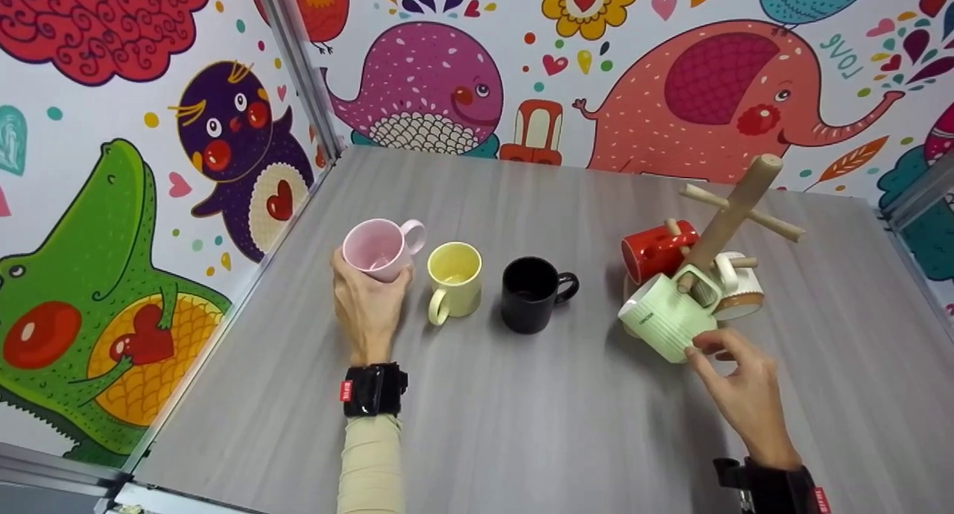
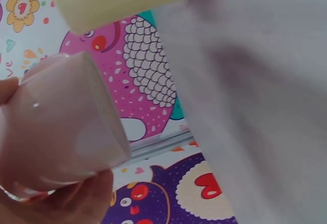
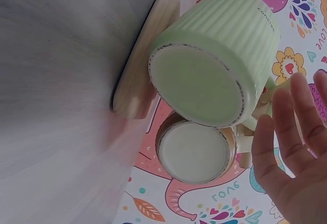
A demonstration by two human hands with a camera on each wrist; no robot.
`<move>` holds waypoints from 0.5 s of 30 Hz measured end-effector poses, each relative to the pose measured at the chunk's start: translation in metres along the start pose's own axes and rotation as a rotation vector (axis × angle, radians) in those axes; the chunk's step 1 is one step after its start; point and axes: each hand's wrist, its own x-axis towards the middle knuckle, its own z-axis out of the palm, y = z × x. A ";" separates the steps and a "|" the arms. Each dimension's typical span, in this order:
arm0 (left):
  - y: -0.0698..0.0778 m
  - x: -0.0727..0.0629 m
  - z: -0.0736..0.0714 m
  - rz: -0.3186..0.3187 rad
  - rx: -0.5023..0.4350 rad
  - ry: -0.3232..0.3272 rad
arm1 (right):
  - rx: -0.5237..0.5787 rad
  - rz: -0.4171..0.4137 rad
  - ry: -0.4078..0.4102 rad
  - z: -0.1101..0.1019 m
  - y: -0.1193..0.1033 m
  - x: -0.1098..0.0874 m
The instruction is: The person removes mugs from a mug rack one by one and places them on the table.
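My left hand (image 1: 369,302) grips a pink mug (image 1: 376,249) from its near side, with the handle pointing to the far right. In the left wrist view the pink mug (image 2: 64,124) is lifted off the grey table. At the right a light green ribbed mug (image 1: 667,316) hangs tilted by its handle on a wooden mug tree (image 1: 723,216). Close by its bottom edge is my right hand (image 1: 745,387), with relaxed fingers that hold nothing. In the right wrist view the right hand's fingers (image 3: 288,127) are spread beside the green mug.
Between the hands stand a yellow mug (image 1: 456,275) and a black mug (image 1: 529,294), upright on the table (image 1: 484,424). A red mug (image 1: 656,249) and a white mug (image 1: 738,290) with a brown base hang on the tree. Patterned walls (image 1: 551,74) border the table's back and left.
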 end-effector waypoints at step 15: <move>-0.019 -0.009 0.022 -0.078 0.030 -0.138 | 0.115 -0.037 0.085 0.000 0.003 -0.002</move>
